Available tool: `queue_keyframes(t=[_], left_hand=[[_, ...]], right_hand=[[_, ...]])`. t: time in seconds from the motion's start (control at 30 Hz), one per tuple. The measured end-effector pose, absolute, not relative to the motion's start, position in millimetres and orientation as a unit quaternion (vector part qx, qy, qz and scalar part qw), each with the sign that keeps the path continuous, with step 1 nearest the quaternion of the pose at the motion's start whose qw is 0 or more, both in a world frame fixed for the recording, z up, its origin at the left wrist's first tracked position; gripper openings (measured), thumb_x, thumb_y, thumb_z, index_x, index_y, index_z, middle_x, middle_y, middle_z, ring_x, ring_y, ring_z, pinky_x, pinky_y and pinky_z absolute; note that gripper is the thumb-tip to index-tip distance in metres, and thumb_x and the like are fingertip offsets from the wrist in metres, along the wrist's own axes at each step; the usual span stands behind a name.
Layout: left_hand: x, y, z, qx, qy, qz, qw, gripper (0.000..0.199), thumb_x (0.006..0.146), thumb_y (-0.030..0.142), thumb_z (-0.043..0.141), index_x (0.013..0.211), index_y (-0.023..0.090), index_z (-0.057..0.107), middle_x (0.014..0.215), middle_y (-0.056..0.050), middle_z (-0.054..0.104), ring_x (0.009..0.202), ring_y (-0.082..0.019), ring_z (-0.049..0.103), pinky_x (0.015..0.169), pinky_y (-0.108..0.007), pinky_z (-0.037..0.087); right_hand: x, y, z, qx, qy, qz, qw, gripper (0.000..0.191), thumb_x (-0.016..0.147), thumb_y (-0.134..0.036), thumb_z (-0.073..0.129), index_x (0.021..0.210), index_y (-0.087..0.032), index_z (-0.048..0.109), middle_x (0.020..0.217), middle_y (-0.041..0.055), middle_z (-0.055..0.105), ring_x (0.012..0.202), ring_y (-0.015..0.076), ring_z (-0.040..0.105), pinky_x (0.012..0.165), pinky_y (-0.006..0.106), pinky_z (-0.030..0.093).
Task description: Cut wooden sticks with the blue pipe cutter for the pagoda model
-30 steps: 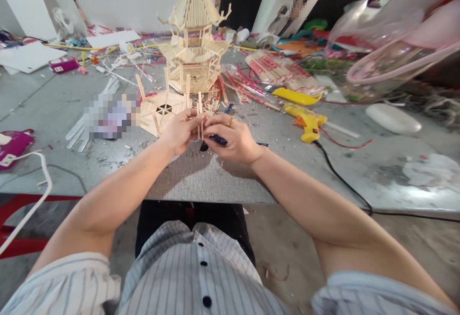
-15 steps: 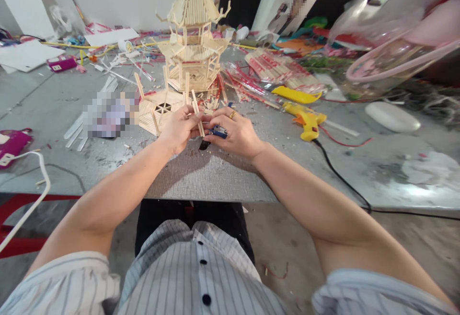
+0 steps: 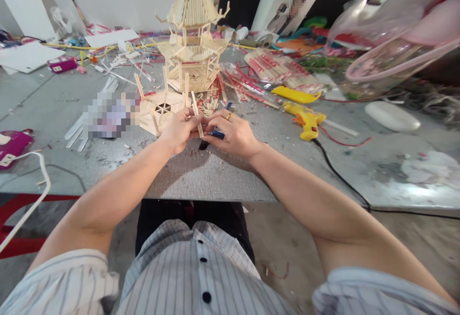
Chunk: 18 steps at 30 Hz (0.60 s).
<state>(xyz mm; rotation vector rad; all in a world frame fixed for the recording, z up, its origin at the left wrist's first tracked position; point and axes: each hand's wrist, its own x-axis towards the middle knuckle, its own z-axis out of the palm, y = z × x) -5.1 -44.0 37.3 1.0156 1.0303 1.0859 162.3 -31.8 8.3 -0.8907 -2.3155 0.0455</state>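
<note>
My left hand point(image 3: 182, 130) pinches light wooden sticks point(image 3: 196, 109), which tilt upward between its thumb and fingers. Close against it, my right hand point(image 3: 233, 133) is closed on a small blue-handled tool point(image 3: 217, 134); the tool's far end is hidden by the fingers. To the left of the hands lies a flat hexagonal stick base point(image 3: 147, 109) with short upright posts. Behind it stands a tiered stick pagoda point(image 3: 194, 51) with a pointed roof. A small black object point(image 3: 203, 145) rests on the table just below the fingertips.
A yellow glue gun point(image 3: 308, 122) with a black cord lies to the right, near a yellow cutter point(image 3: 296, 94) and a white oval object point(image 3: 391, 116). Packaged sticks point(image 3: 268, 68) lie behind. Clear strips point(image 3: 76, 130) and a purple device point(image 3: 13, 147) are at left.
The fingers of my right hand have closed further around the blue-handled tool, and less of it shows. My left hand keeps the sticks in nearly the same place.
</note>
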Motion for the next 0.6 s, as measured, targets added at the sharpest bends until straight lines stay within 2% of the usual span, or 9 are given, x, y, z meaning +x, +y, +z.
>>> queue_keyframes(t=[0.17, 0.4, 0.6], left_hand=[[-5.3, -42.3, 34.4, 0.444, 0.449, 0.464, 0.621, 0.013, 0.089, 0.017, 0.054, 0.077, 0.016, 0.049, 0.073, 0.0, 0.067, 0.063, -0.01, 0.066, 0.069, -0.029, 0.055], [-4.8, -41.8, 33.2, 0.452, 0.443, 0.468, 0.617, 0.014, 0.089, 0.016, 0.054, 0.077, 0.015, 0.048, 0.071, 0.0, 0.066, 0.062, -0.011, 0.065, 0.064, -0.027, 0.055], [-4.6, -41.6, 33.9, 0.473, 0.458, 0.464, 0.592, 0.009, 0.089, 0.015, 0.053, 0.08, 0.015, 0.051, 0.069, 0.001, 0.064, 0.058, -0.009, 0.063, 0.06, -0.024, 0.053]], right_hand=[[162.9, -30.9, 6.8, -0.343, -0.884, 0.01, 0.318, 0.019, 0.087, -0.04, 0.054, 0.081, -0.022, 0.056, 0.1, 0.0089, 0.065, 0.096, 0.0217, 0.06, 0.082, 0.036, 0.048], [162.4, -28.0, 1.8, -0.319, -0.885, -0.022, 0.338, 0.02, 0.088, -0.039, 0.054, 0.081, -0.021, 0.056, 0.095, 0.0093, 0.066, 0.09, 0.0218, 0.062, 0.076, 0.034, 0.048], [163.5, -28.1, 4.4, -0.313, -0.89, 0.023, 0.332, 0.023, 0.085, -0.043, 0.058, 0.081, -0.02, 0.058, 0.098, 0.0093, 0.066, 0.091, 0.0218, 0.062, 0.074, 0.033, 0.046]])
